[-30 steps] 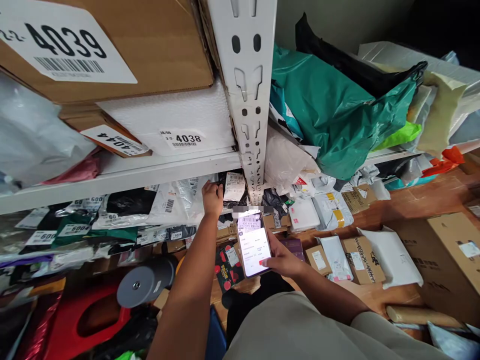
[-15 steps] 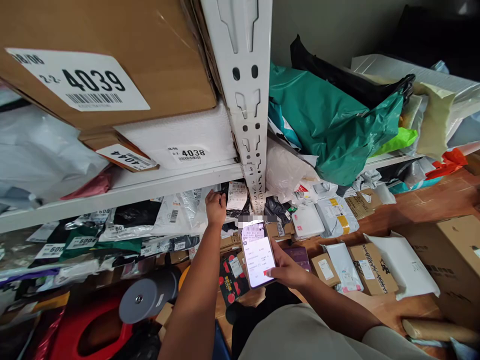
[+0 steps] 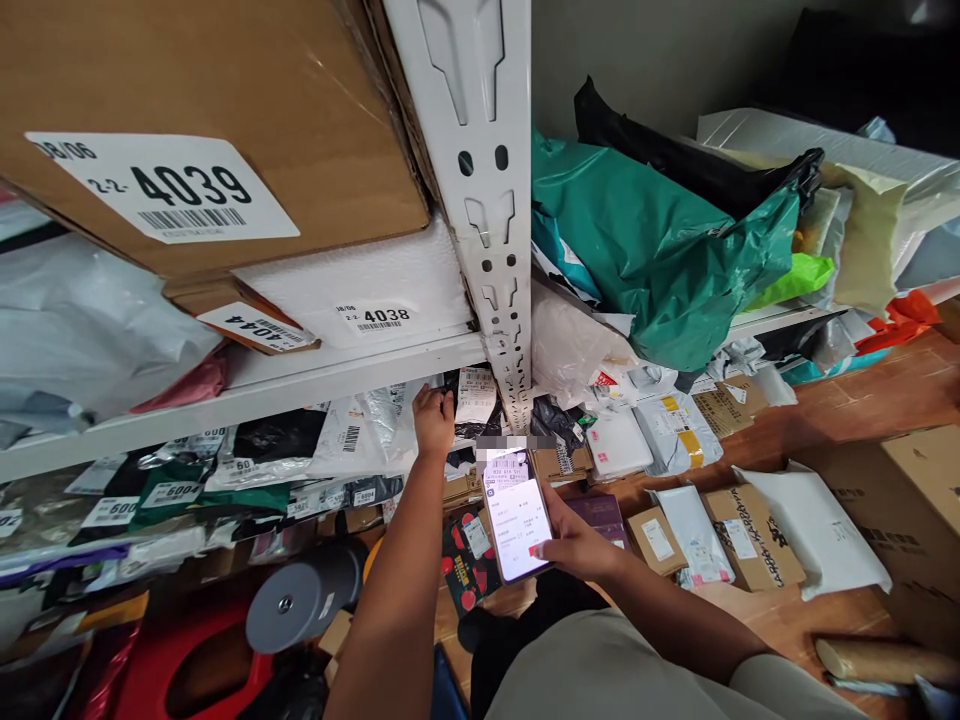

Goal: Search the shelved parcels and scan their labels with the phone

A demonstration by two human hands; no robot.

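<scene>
My right hand [image 3: 574,540] is closed round a smartphone [image 3: 519,525], its thumb over a red button low on the lit screen. The phone's screen shows a label picture above a white form; its top edge is blurred out. My left hand [image 3: 433,420] reaches onto the lower shelf, fingers curled at the edge of a black plastic parcel [image 3: 486,428]. This parcel bears a white printed label [image 3: 475,394] facing up. Its far side and my left fingertips are partly hidden. Left of that hand lies a clear and white plastic mailer [image 3: 352,435].
A white shelf post [image 3: 491,190] stands in front, beside a large carton [image 3: 225,90] marked 4039. Green plastic wrapping [image 3: 667,240] bulges from the right shelf. Several parcels, such as a white mailer [image 3: 814,525], lie on the floor. A red stool-like object [image 3: 157,650] is lower left.
The view has shifted slightly, so the shelf items sit a little lower. Both hands keep nearly the same place, with the phone still in my right hand.
</scene>
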